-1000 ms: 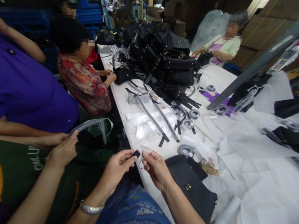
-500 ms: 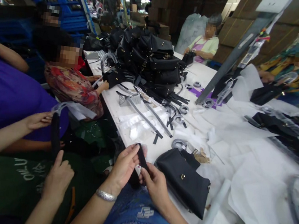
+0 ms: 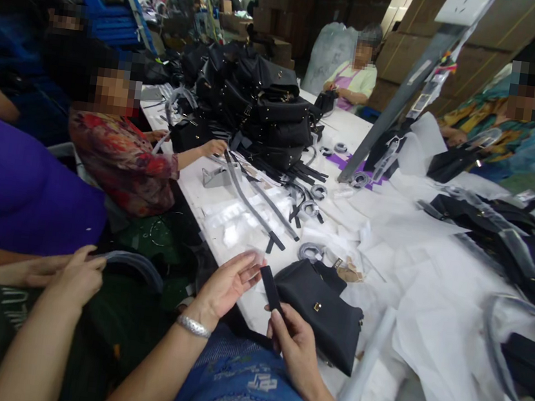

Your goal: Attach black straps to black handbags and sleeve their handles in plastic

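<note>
My right hand (image 3: 294, 340) pinches a short black strap (image 3: 271, 289), which points up and away toward my other hand. Just left of the strap's far end is my left hand (image 3: 231, 280), palm turned up, its fingers stretched and slightly apart. A piece of see-through film (image 3: 254, 257) shows at the left fingertips; whether it is gripped I cannot tell. A black handbag (image 3: 316, 314) with a small gold clasp lies on the white table (image 3: 196, 185) just beyond my right hand.
Several black bags are heaped in a pile (image 3: 259, 105) farther back. Long grey-wrapped straps (image 3: 252, 202) and a wrapped coil (image 3: 310, 251) lie nearer. A grey post (image 3: 396, 106) rises from the table. At my left, a co-worker's hands (image 3: 75, 278) hold a wrapped handle.
My left fingers have come off the black strap and opened, leaving it in my right hand. The flower-sleeved co-worker's hand has reached to the straps. The view has shifted slightly.
</note>
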`<state>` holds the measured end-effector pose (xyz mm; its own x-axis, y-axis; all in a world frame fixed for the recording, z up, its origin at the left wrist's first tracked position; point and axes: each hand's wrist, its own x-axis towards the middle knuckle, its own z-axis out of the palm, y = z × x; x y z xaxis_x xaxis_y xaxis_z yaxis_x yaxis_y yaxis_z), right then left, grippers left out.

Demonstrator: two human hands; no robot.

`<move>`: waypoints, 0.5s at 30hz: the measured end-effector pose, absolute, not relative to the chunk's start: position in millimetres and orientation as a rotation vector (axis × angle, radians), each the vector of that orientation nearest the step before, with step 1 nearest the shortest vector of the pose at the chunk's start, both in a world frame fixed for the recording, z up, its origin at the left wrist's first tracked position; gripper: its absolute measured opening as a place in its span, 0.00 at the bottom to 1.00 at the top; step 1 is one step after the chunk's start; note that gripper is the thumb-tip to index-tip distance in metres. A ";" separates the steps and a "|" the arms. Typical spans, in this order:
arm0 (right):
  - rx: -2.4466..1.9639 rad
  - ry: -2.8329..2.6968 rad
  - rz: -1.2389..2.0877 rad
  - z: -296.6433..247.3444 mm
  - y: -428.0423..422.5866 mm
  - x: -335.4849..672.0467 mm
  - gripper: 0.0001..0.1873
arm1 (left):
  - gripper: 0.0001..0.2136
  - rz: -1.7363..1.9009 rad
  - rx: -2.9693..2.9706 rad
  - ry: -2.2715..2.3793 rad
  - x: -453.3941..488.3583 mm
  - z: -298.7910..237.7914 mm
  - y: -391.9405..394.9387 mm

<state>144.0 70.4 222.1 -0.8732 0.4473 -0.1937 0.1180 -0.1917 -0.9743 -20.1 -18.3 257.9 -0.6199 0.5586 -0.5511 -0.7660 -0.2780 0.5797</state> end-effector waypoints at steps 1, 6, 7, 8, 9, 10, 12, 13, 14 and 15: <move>-0.700 -1.779 2.160 222.9 71.5 141.8 0.17 | 0.07 1.974 -0.299 1.068 -16.7 257.4 -18.0; -0.799 -1.597 2.130 235.8 83.0 118.8 0.21 | 0.07 1.936 -0.166 1.149 11.4 257.8 -15.6; -0.803 -1.602 2.135 239.2 86.1 113.8 0.21 | 0.07 1.923 -0.136 1.170 16.9 258.5 -15.4; -0.808 -1.613 2.135 242.5 89.3 109.7 0.20 | 0.07 1.907 -0.104 1.188 21.2 259.4 -15.4; -0.808 -1.630 2.134 245.5 92.4 106.5 0.19 | 0.07 1.888 -0.075 1.202 24.1 260.4 -15.6; -0.801 -1.655 2.130 248.0 95.5 104.4 0.18 | 0.09 1.867 -0.044 1.215 25.5 261.4 -16.1; -0.762 -1.735 2.108 251.7 101.4 102.4 0.18 | 0.12 1.812 0.025 1.254 24.0 262.8 -17.0; -0.734 -1.782 2.093 252.9 104.1 102.4 0.18 | 0.14 1.791 0.056 1.278 21.6 263.0 -17.3; -0.709 -1.824 2.074 253.6 106.3 102.9 0.18 | 0.15 1.781 0.076 1.303 18.4 262.7 -17.4; -0.691 -1.856 2.054 253.8 108.1 104.1 0.17 | 0.15 1.790 0.075 1.329 14.9 262.0 -17.4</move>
<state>104.1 108.1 253.8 -0.8439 0.5131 -0.1565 0.1038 -0.1301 -0.9861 14.9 -17.4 262.0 -0.6113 0.6664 -0.4268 -0.6015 -0.0408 0.7978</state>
